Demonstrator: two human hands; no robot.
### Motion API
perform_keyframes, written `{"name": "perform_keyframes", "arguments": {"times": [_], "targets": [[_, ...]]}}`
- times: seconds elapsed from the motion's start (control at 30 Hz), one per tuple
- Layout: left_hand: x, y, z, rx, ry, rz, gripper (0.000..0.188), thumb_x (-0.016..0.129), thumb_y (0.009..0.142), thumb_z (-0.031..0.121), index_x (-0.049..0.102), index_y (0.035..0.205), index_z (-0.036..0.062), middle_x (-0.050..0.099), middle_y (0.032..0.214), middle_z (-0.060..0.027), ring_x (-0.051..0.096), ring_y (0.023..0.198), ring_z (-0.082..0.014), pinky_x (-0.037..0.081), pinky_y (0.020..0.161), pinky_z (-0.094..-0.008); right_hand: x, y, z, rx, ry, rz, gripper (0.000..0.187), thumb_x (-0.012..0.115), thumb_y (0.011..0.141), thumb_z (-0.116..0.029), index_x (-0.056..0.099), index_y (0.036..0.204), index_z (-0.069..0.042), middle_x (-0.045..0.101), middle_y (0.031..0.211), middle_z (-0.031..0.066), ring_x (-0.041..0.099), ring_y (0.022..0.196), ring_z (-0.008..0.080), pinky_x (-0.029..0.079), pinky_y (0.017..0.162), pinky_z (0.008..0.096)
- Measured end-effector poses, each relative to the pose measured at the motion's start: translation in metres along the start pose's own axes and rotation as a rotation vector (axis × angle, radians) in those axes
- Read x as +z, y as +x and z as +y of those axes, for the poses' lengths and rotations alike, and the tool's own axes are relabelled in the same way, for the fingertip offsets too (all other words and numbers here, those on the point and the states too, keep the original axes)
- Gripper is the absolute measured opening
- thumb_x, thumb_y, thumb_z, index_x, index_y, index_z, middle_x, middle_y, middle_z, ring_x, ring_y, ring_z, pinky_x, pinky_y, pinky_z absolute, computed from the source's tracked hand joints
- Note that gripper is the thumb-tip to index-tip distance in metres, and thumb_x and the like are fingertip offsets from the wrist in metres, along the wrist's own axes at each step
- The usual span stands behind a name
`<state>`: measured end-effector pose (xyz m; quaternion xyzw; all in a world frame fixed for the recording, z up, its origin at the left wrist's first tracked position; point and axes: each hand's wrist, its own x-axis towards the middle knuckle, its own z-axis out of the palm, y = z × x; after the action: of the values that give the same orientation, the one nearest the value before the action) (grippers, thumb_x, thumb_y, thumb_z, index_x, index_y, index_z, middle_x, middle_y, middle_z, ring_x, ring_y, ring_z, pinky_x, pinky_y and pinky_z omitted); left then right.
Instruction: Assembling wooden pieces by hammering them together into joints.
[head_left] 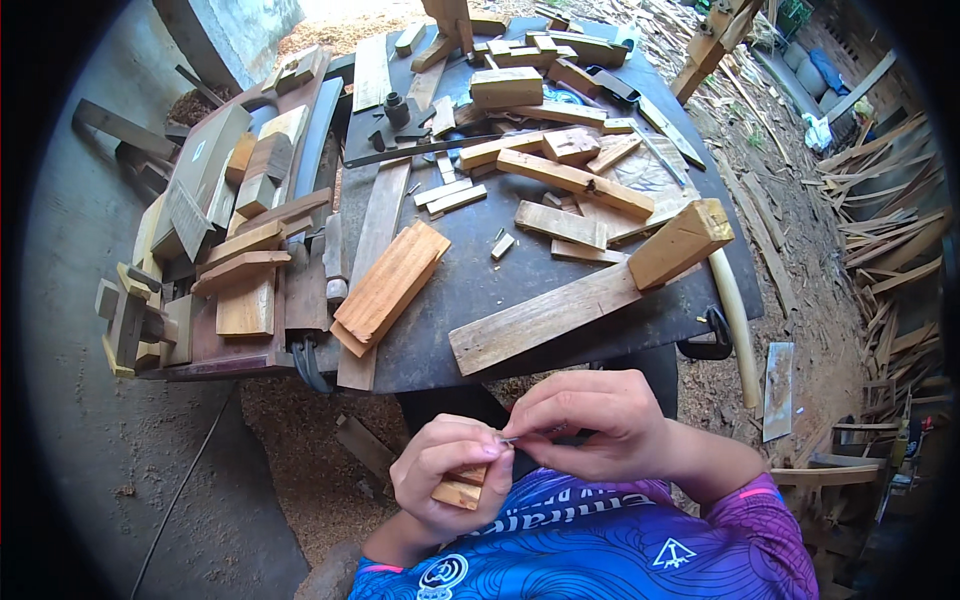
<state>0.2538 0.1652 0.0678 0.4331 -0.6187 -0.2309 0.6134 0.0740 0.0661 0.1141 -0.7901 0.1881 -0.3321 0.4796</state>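
Low in the head view, close to my body, my left hand (428,462) is closed around a small wooden block (457,494). One end of the block pokes out below the fingers. Beside it my right hand (600,420) pinches a thin metal piece (512,438) whose tip meets the left thumb and fingertips. Its exact kind is too small to make out, and the fingers hide most of it. Both hands are in front of the dark table (420,350), nearest to a long board (540,315) lying along its front edge.
A thick wooden block (682,243) rests at the board's right end. An orange-brown block (392,285) lies left of it. A hand saw blade (420,150), a hammer (335,260) and several wood offcuts cover the table. A curved wooden handle (735,325) overhangs the right edge.
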Motion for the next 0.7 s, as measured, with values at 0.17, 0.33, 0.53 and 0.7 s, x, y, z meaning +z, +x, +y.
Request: {"name": "perform_keyframes", "arguments": {"times": [0.17,0.33,0.53,0.7], "targets": [[0.02,0.004,0.006,-0.026,0.002,0.011,0.025,0.074,0.086,-0.004,0.058,0.105,0.0021,0.063,0.098,-0.0142,0.067,0.085,-0.0198,0.062,0.077,-0.036,-0.018,-0.013,0.0,-0.05,0.0,-0.01,0.023,0.079,0.078,0.005,0.076,0.1,-0.001,0.075,0.097,0.0134,0.075,0.081,0.0221,0.061,0.07,0.0295],[0.04,0.015,0.012,-0.055,-0.031,-0.051,0.026,0.074,0.083,-0.005,0.059,0.103,0.0023,0.063,0.096,-0.0134,0.067,0.083,-0.0192,0.062,0.075,-0.0358,-0.039,-0.032,0.001,-0.054,0.042,0.014,0.025,0.08,0.076,0.005,0.076,0.1,-0.002,0.075,0.096,0.0139,0.076,0.083,0.0239,0.062,0.073,0.0309],[0.068,0.031,0.014,-0.062,-0.136,-0.091,0.032,0.081,0.073,-0.006,0.066,0.1,0.003,0.069,0.089,-0.0128,0.071,0.078,-0.0216,0.058,0.069,-0.0313,-0.062,-0.05,0.002,-0.053,0.045,0.089,0.022,0.08,0.079,0.002,0.075,0.1,-0.003,0.073,0.094,0.0119,0.074,0.08,0.024,0.06,0.07,0.0318],[0.085,0.043,0.016,-0.054,-0.148,-0.157,0.031,0.075,0.072,-0.009,0.063,0.097,0.0034,0.067,0.087,-0.0111,0.068,0.076,-0.0202,0.057,0.068,-0.032,-0.076,-0.063,0.004,-0.06,0.04,0.14,0.022,0.08,0.079,0.002,0.075,0.1,-0.003,0.074,0.095,0.0113,0.074,0.08,0.0234,0.06,0.07,0.0313]]}}
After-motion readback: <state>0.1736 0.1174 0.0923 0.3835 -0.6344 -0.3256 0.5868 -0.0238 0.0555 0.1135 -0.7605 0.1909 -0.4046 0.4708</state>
